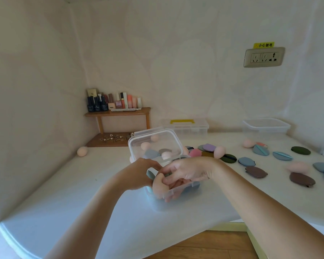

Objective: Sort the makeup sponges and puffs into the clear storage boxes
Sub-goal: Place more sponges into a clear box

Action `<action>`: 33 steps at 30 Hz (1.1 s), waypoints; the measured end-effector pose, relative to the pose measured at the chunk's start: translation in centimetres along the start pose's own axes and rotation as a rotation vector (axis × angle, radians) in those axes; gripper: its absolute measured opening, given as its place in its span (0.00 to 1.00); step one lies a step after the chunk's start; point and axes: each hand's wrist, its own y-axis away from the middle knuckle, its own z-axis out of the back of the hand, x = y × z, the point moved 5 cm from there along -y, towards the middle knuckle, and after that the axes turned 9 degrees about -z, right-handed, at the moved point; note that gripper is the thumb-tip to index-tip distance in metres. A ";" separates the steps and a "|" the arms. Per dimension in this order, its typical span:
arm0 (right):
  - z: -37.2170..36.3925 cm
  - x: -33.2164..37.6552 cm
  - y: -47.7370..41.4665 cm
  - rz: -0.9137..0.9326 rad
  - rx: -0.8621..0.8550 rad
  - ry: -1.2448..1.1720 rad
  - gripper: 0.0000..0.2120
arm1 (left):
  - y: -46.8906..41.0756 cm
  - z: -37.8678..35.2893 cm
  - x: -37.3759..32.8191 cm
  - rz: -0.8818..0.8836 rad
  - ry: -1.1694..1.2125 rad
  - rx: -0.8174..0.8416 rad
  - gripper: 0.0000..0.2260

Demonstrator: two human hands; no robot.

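The counter (64, 193) meets a wall on the left and at the back, and its front edge curves away at the near left, with wooden floor (213, 245) showing past it at the near right. From the left wall to the middle, the surface carries only a lone sponge (82, 151) against that wall and a wooden shelf (118, 112) of bottles in the back left corner. The right half is crowded with loose puffs (260, 171) and sponges out to the right edge. The clear box (176, 193) sits mid-counter, toward the front edge, with its lid (157, 139) tilted up behind it. Peach and blue-grey pieces show through its front wall. The right grip (187, 171) reaches in from above, thumb and curled fingers pinching a peach sponge (159, 186) at the box's near left corner. The left grip (138, 174) curls at the box's left rim against a grey-blue puff (150, 174); which of the two it holds cannot be told. Along the back edge stand a handled case (185, 128) and an open tub (266, 128).
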 end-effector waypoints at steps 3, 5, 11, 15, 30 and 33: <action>0.2 0.1 -0.3 0.002 -0.110 0.101 0.16 | 0.0 0.0 0.0 0.003 0.008 -0.010 0.14; 0.3 0.1 -0.3 0.027 -0.217 0.180 0.13 | 0.0 0.0 0.0 0.014 0.014 -0.016 0.14; 0.4 0.1 -0.1 0.031 -0.479 0.407 0.13 | 0.1 0.0 -0.4 0.018 0.044 -0.025 0.13; 0.2 0.5 -0.3 0.019 -0.511 0.457 0.11 | 0.1 0.0 -0.3 0.032 0.077 -0.033 0.14; -1.0 2.4 -1.6 -0.141 -0.668 0.739 0.10 | 0.1 -0.4 -0.1 0.131 0.119 -0.083 0.20; -0.4 1.3 -1.4 -0.135 -0.507 0.621 0.13 | 0.1 -0.6 -0.2 0.124 0.152 -0.086 0.18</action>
